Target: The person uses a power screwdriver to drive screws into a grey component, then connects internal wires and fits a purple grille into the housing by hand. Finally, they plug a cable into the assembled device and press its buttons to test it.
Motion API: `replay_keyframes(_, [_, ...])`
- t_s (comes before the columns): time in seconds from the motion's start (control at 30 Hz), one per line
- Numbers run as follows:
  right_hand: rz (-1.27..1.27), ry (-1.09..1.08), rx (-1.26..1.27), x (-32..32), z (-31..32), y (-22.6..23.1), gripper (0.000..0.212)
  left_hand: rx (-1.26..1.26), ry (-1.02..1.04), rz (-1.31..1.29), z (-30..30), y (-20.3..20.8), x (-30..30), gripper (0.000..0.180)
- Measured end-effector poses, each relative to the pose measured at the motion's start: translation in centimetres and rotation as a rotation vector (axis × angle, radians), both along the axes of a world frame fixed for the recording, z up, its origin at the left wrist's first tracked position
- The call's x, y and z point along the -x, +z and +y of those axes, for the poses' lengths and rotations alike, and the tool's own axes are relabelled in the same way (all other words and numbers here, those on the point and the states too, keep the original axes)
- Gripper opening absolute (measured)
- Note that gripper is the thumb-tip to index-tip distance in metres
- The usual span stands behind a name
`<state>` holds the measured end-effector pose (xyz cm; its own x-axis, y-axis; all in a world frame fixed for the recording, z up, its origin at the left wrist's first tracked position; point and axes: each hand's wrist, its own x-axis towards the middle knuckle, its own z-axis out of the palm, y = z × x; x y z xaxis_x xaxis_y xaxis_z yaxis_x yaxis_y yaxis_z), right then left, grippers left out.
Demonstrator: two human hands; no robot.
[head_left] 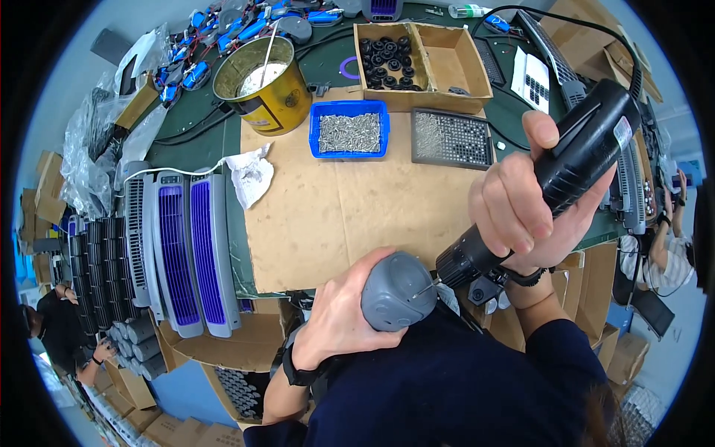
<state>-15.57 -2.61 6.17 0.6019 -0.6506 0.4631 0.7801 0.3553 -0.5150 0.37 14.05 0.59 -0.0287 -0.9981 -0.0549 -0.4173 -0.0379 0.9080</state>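
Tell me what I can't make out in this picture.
In the head view:
- Fingertips of the left hand: hidden behind the grey housing.
- What the screwdriver bit meets: too small.
- Count of screws in the blue tray: tiny, overlapping.
- Person at right: small, cut off by the dark rim.

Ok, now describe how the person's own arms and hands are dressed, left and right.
Both arms wear dark navy cloth sleeves that stop short of the wrists, leaving part of each forearm bare. The left grip is ungloved, with a plain black wristband below it. The right grip is ungloved too, with a black, uneven-edged band at its wrist.
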Motion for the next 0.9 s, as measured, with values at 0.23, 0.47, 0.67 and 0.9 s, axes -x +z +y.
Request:
replay_keyframes(0.23, [0.024,-0.012,0.010,-0.5,0.7,-0.4,0.059,-0.061,-0.014,0.023,0.0,-0.2,-0.1,0.093])
replay_keyframes(0.47, [-0.011,0.047,0.038,-0.9,0.9,-0.6,0.054,0.013,-0.005,0.035,0.2,-0.4,-0.1,0.086])
replay_keyframes(0.67, [-0.118,0.110,0.091,-1.3,0.9,-1.4,0.048,0.008,-0.005,0.069,0.0,-0.9,-0.3,0.087])
replay_keyframes(0.9, [-0.098,0.013,0.051,-1.0,0.8,-0.5,0.054,-0.091,0.016,-0.002,0.7,0.6,-1.2,0.093])
